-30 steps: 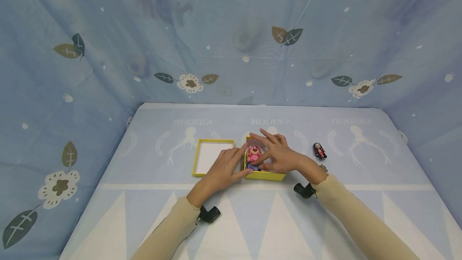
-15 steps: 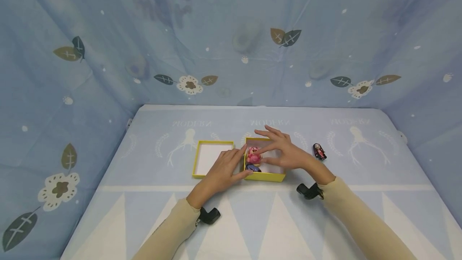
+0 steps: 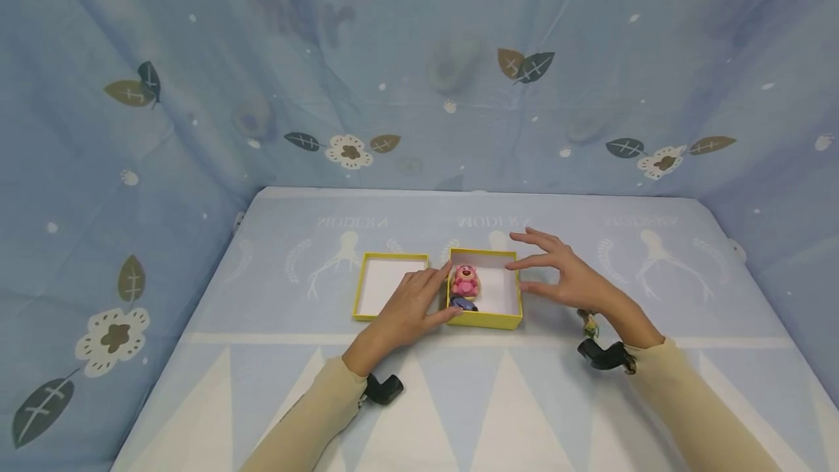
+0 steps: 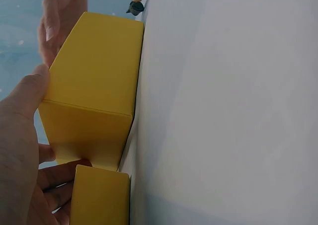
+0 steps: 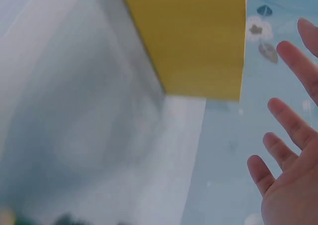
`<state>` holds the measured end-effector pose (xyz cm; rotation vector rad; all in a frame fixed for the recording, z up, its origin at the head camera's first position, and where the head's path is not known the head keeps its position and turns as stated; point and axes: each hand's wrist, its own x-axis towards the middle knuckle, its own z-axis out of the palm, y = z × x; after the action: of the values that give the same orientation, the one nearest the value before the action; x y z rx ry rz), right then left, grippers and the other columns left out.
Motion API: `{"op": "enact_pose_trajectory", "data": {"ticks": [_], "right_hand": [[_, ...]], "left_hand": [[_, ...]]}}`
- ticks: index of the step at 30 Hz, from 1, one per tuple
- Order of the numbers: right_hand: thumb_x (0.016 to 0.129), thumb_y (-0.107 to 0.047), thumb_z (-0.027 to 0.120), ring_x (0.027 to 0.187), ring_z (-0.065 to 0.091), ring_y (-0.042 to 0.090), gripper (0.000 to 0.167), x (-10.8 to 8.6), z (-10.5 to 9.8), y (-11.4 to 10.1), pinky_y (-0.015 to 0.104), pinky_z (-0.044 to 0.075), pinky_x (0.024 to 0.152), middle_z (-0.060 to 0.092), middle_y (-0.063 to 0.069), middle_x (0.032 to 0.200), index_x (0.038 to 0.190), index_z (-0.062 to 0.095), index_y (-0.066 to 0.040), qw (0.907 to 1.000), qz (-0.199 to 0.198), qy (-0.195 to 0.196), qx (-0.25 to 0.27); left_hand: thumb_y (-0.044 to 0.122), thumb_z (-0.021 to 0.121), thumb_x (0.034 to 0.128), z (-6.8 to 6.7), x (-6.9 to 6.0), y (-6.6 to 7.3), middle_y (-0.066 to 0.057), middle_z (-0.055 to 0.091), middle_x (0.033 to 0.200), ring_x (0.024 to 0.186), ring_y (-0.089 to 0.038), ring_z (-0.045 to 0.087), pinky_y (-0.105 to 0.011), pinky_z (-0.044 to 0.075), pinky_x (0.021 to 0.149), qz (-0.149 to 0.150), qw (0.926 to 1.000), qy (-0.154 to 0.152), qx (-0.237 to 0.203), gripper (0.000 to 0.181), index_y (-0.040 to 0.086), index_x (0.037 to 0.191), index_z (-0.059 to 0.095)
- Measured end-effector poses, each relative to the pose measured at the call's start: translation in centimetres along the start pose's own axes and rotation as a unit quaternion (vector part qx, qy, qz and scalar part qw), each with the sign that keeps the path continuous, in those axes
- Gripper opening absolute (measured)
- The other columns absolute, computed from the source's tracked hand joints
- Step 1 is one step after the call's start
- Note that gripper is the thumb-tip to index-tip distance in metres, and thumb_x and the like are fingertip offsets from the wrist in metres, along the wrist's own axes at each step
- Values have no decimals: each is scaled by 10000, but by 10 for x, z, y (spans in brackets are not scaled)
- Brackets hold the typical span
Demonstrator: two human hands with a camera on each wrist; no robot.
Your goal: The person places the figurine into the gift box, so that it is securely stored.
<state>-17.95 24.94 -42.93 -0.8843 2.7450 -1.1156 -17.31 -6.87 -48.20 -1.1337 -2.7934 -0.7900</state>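
A yellow open box (image 3: 486, 320) with a pale inside stands mid-table. A pink bear figurine (image 3: 465, 282) lies against its left inner wall, above a small blue-purple figure (image 3: 463, 304) at the near left corner. My left hand (image 3: 409, 304) holds the box's left near corner. In the left wrist view its thumb is on the box's top edge, with fingers between the box (image 4: 94, 61) and the lid (image 4: 102, 195). My right hand (image 3: 560, 268) hovers just beyond the right wall, fingers spread, holding nothing. The right wrist view shows the hand (image 5: 293, 180) apart from the box (image 5: 198, 46).
The shallow yellow-rimmed lid (image 3: 390, 286) lies left of the box, partly behind my left hand. A small figure with green and yellow parts (image 3: 591, 325) is by my right wrist. Blue patterned cloth (image 3: 419, 79) encloses the table's back and sides.
My right hand has withdrawn from inside the box and moved right. It now covers the dark-haired doll's spot, and the small figure shows below the wrist. My left hand stays put.
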Motion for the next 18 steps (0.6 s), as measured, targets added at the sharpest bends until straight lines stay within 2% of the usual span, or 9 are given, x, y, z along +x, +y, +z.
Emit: {"op": "enact_pose_trajectory", "data": {"ticks": [7, 14, 18], "right_hand": [[846, -174, 773, 1419, 252, 460, 375, -29, -15, 20, 735, 235, 1021, 433, 180, 1485, 1213, 702, -154, 9987, 361, 331, -98], [863, -148, 752, 1345, 313, 507, 486, -59, -29, 47, 722, 293, 953, 394, 239, 1472, 1305, 602, -11, 9940, 951, 526, 115], [857, -156, 762, 1318, 346, 434, 557, -71, -32, 62, 684, 321, 942, 407, 245, 1450, 1352, 558, -5, 9900, 1226, 699, 79]], "left_hand": [[491, 612, 933, 0, 1, 1, -127, 541, 1371, 1290, -284, 499, -444, 361, 1074, 23, 10000, 54, 64, 815, 49, 1537, 290], [469, 636, 923, -1, 1, 3, -126, 554, 1353, 1282, -288, 506, -440, 366, 1066, -15, 10000, 53, 47, 815, 51, 1535, 298], [469, 632, 925, -2, 1, 3, -118, 556, 1349, 1279, -285, 507, -436, 367, 1060, -31, 10000, 29, -11, 810, 55, 1536, 299]]}}
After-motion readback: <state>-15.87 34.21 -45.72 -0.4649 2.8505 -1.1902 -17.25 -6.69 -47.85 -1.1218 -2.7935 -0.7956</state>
